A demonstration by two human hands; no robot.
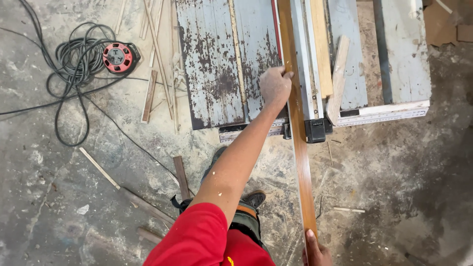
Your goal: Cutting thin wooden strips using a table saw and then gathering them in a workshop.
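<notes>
A long, narrow brown wooden strip (299, 148) runs from the top of the view down toward me, lying along the worn blue-grey saw table (217, 64) beside a pale metal fence rail (301, 59). My left hand (275, 86) reaches out from a red sleeve and grips the strip's left edge on the table. My right hand (316, 251) holds the strip's near end at the bottom edge of the view, only partly visible. My shoes (253, 198) stand on the dusty floor below the table edge.
A red cable reel (117, 57) with coiled black cord (74, 59) lies on the concrete floor at left. Thin wood offcuts (149, 96) are scattered there. Loose light boards (337, 79) rest on the table to the right of the fence.
</notes>
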